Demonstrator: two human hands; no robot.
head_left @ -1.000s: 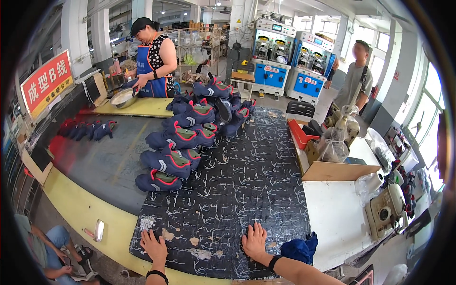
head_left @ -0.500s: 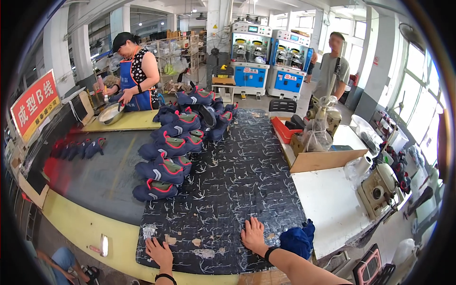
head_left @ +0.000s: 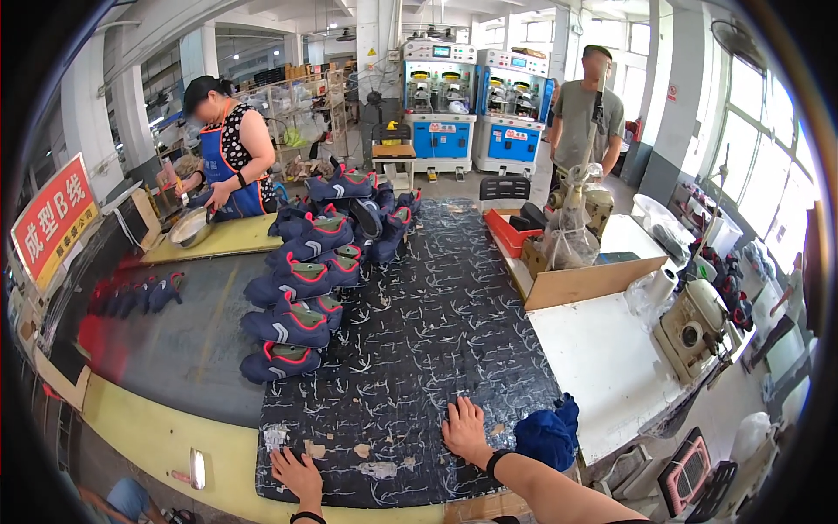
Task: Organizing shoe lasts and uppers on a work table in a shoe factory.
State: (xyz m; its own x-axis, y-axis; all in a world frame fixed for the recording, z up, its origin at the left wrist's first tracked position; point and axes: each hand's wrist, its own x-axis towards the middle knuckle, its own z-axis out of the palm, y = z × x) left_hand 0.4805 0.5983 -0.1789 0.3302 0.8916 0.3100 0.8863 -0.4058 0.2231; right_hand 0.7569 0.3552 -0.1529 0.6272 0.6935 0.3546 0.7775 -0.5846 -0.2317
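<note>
My left hand (head_left: 298, 473) lies palm down near the front edge of a black tabletop (head_left: 436, 349) patterned with white strokes, fingers spread. Flat on the same surface, farther right, rests my right hand (head_left: 467, 432), its fingers stretched out. Neither holds anything. A crumpled dark blue cloth (head_left: 543, 439) is just right of my right hand, apart from it. Along the tabletop's left side runs a heap of navy shoes (head_left: 301, 281) with red collar edges and green insides. The nearest shoe (head_left: 279, 361) is well beyond my left hand.
A conveyor belt (head_left: 196, 341) carries several shoes at left. A co-worker (head_left: 240, 148) there works over a metal bowl (head_left: 190, 227). At right, a white table (head_left: 594, 375) bears a sewing-type machine (head_left: 694, 332); another person (head_left: 585, 118) stands behind. A metal-bladed tool (head_left: 197, 469) lies on the yellow ledge.
The view has shifted slightly, so the surroundings sit a little differently. Both my hands stay flat on the tabletop. The shoes and cloth have not visibly moved.
</note>
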